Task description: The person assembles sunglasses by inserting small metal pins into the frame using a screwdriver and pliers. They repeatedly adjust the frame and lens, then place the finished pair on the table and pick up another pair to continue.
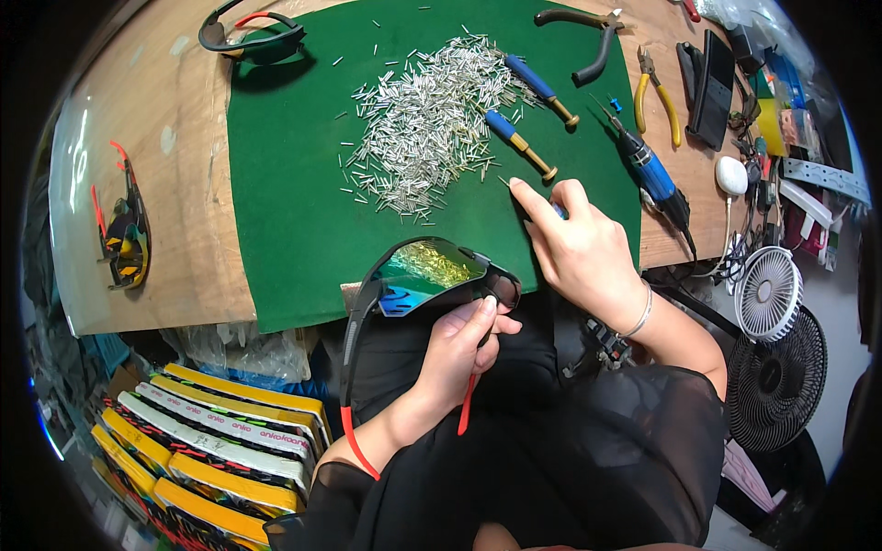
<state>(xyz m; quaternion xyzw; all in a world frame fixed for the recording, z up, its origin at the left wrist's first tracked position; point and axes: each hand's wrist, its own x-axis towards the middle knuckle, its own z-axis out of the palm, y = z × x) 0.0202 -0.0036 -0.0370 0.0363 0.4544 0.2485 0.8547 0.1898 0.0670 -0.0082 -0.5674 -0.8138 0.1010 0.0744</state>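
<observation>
My left hand grips a pair of black sport sunglasses with a mirrored green-gold lens and red temple tips, holding them at the right hinge over my lap by the table's edge. My right hand rests on the green mat, its index finger stretched toward a small metal pin at the rim of the pile of silver pins. A blue-handled tool shows partly under that hand's fingers. Whether the fingers grip it is hidden.
Two blue-handled screwdrivers lie beside the pins. A blue power driver, black pliers and yellow cutters lie at the right. More sunglasses sit at top left and far left. Stacked boxes and two fans stand below the table.
</observation>
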